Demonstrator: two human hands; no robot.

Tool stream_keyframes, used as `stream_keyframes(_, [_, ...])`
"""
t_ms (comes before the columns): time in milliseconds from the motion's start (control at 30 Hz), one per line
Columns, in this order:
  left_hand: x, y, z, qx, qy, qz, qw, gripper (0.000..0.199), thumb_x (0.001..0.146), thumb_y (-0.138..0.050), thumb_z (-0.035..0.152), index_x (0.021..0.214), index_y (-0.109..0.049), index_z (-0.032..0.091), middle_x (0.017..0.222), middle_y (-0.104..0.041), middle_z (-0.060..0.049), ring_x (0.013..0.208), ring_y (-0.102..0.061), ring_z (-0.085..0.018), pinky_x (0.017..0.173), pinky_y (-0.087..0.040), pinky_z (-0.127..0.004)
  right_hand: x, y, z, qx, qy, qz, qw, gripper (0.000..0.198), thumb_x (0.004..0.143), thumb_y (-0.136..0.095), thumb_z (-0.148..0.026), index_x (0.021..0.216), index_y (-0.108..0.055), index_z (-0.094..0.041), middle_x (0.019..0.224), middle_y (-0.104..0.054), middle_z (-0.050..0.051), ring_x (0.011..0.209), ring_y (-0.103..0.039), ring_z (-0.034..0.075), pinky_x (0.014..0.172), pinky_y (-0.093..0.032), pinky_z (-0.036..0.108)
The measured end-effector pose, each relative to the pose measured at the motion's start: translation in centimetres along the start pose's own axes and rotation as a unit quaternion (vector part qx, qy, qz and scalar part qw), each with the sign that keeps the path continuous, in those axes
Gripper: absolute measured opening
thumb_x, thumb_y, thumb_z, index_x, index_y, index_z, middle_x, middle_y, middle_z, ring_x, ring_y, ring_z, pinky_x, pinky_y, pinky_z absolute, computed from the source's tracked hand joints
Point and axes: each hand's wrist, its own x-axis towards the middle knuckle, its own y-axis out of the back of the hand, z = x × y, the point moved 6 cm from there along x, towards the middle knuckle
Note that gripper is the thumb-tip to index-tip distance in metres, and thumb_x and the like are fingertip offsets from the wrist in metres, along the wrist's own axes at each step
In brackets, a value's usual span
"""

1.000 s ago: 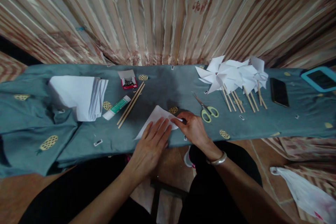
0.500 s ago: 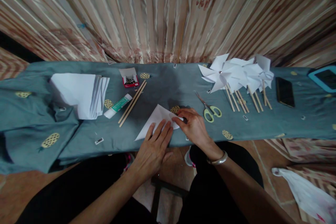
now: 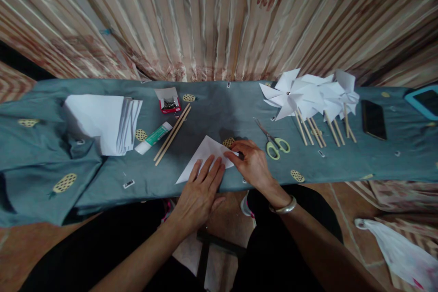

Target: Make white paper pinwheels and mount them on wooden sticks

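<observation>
A white sheet of paper, folded into a triangle, lies at the front edge of the cloth-covered table. My left hand rests flat on it with fingers stretched out. At the paper's right corner, my right hand pinches the tip between thumb and fingers. Scissors with light green handles lie just right of my right hand. To the left are two wooden sticks, a glue stick and a small red box of metal pins.
Several finished paper pinwheels on sticks lie at the back right, beside a dark phone and a blue-framed device. A stack of white paper sits at the left on the grey-green tablecloth. A pleated curtain hangs behind.
Almost nothing differs. Both hands keep their places on the folded paper, and the view has shifted very slightly.
</observation>
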Motion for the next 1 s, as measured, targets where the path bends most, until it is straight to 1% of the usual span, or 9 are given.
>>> stream_keyframes(167, [-0.1, -0.2, -0.1, 0.002, 0.0, -0.005, 1.0, 0.064, 0.094, -0.047, 0.047, 0.142, -0.038, 0.006, 0.149, -0.043, -0.018, 0.14, -0.035, -0.036, 0.114, -0.028, -0.054, 0.0, -0.1, 0.2, -0.002, 0.001, -0.005, 1.0, 0.012, 0.085, -0.068, -0.027, 0.076, -0.068, -0.019, 0.09, -0.072, 0.007, 0.086, -0.064, 0.023, 0.081, -0.051, 0.037])
stream_keyframes(467, [-0.1, -0.4, -0.2, -0.022, 0.006, -0.011, 1.0, 0.066, 0.094, -0.047, 0.047, 0.145, -0.034, 0.006, 0.151, -0.04, -0.02, 0.143, -0.031, -0.036, 0.114, -0.027, -0.056, 0.1, -0.3, 0.5, 0.001, -0.006, -0.006, 1.0, 0.014, 0.086, -0.066, -0.03, 0.075, -0.068, -0.021, 0.091, -0.071, 0.007, 0.087, -0.064, 0.023, 0.081, -0.051, 0.037])
stream_keyframes(600, [0.0, -0.3, -0.1, -0.019, 0.007, -0.015, 1.0, 0.069, 0.092, -0.051, 0.048, 0.143, -0.036, 0.005, 0.149, -0.042, -0.023, 0.141, -0.034, -0.037, 0.114, -0.028, -0.056, 0.1, -0.4, 0.4, -0.006, -0.003, -0.007, 1.0, 0.013, 0.085, -0.067, -0.028, 0.075, -0.067, -0.02, 0.09, -0.071, 0.008, 0.087, -0.064, 0.024, 0.081, -0.051, 0.037])
stream_keyframes(733, [0.0, -0.2, -0.1, -0.013, 0.009, -0.019, 1.0, 0.069, 0.091, -0.054, 0.047, 0.142, -0.037, 0.004, 0.149, -0.042, -0.023, 0.141, -0.034, -0.038, 0.114, -0.028, -0.055, 0.0, -0.4, 0.2, -0.014, 0.004, -0.004, 1.0, 0.011, 0.084, -0.069, -0.027, 0.077, -0.068, -0.019, 0.092, -0.071, 0.009, 0.087, -0.064, 0.024, 0.081, -0.051, 0.037])
stream_keyframes(833, [0.0, -0.4, 0.0, -0.002, 0.007, -0.019, 1.0, 0.068, 0.09, -0.056, 0.045, 0.142, -0.038, 0.004, 0.149, -0.042, -0.023, 0.141, -0.034, -0.038, 0.114, -0.029, -0.056, -0.3, -0.3, 0.1, -0.018, 0.006, -0.001, 1.0, 0.009, 0.084, -0.069, -0.028, 0.081, -0.068, -0.019, 0.094, -0.071, 0.009, 0.089, -0.063, 0.025, 0.083, -0.051, 0.038])
stream_keyframes(900, [0.0, -0.5, 0.0, 0.004, 0.008, -0.023, 1.0, 0.068, 0.09, -0.055, 0.045, 0.142, -0.039, 0.005, 0.149, -0.042, -0.022, 0.141, -0.033, -0.038, 0.114, -0.029, -0.055, -0.6, -0.2, -0.1, -0.019, 0.01, 0.0, 1.0, 0.01, 0.085, -0.068, -0.029, 0.088, -0.069, -0.02, 0.097, -0.071, 0.009, 0.092, -0.063, 0.026, 0.085, -0.052, 0.04])
stream_keyframes(1000, [-0.1, -0.7, 0.0, 0.011, 0.01, -0.025, 1.0, 0.066, 0.092, -0.051, 0.047, 0.143, -0.038, 0.006, 0.15, -0.041, -0.021, 0.142, -0.033, -0.037, 0.115, -0.028, -0.055, -1.3, -0.1, -0.3, -0.017, 0.025, 0.004, 1.0, 0.02, 0.085, -0.067, -0.03, 0.101, -0.068, -0.019, 0.107, -0.07, 0.011, 0.1, -0.061, 0.027, 0.091, -0.051, 0.042])
